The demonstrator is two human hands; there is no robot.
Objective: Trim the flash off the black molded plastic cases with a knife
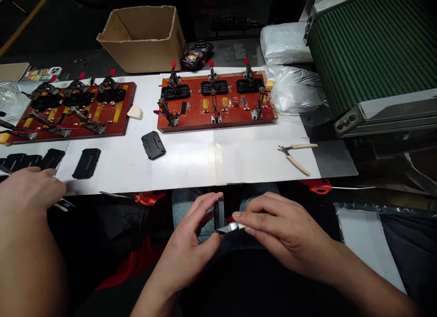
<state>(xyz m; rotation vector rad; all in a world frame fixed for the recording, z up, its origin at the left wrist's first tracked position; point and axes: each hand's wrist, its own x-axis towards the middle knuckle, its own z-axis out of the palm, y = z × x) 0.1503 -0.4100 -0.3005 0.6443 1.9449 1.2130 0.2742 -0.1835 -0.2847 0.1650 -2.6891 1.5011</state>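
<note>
My left hand (194, 237) pinches a small black plastic part (219, 213) held upright over my lap, below the table's front edge. My right hand (278, 230) is closed on a small metal blade (229, 227) whose tip touches the part's lower edge. On the white table top (246, 157) lies a red clamp fixture (216, 100) with three black parts seated in it. A loose black part (153, 145) lies in front of that fixture.
A second red clamp fixture (73, 108) sits at the left, with black parts (86, 163) near it. A co-worker's arm and hand (29, 189) reach in at the left. Cutting pliers (296, 155) lie at the right. A cardboard box (145, 37) stands behind; a green conveyor (372, 48) is right.
</note>
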